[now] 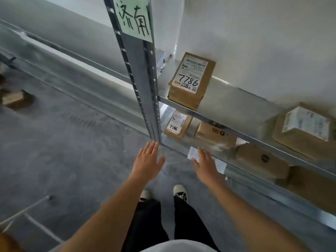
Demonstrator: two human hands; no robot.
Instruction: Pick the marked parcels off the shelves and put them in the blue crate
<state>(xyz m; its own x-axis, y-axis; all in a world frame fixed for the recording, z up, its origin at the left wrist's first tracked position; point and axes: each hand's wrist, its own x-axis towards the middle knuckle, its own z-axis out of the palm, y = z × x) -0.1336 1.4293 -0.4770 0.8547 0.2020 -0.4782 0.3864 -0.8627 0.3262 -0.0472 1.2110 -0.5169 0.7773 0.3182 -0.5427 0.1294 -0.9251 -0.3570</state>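
A brown cardboard parcel (191, 80) with "7786" handwritten on its label lies at the left end of the upper shelf (236, 106). One shelf down, a smaller parcel (177, 125) carries the same handwritten number. Both my arms reach forward and down in front of the rack. My left hand (148, 161) is flat with straight fingers, just below the grey upright post (140, 79), holding nothing. My right hand (204, 163) is spread open below the smaller parcel, in front of a white paper tag (192, 152) on a shelf rail. No blue crate is in view.
More brown boxes sit on the shelves: one (215, 136) beside the smaller parcel, one (305, 130) at the upper right, others (261, 160) lower down. A green handwritten sign (133, 17) hangs on the post. A box (17, 100) lies on the grey floor at left.
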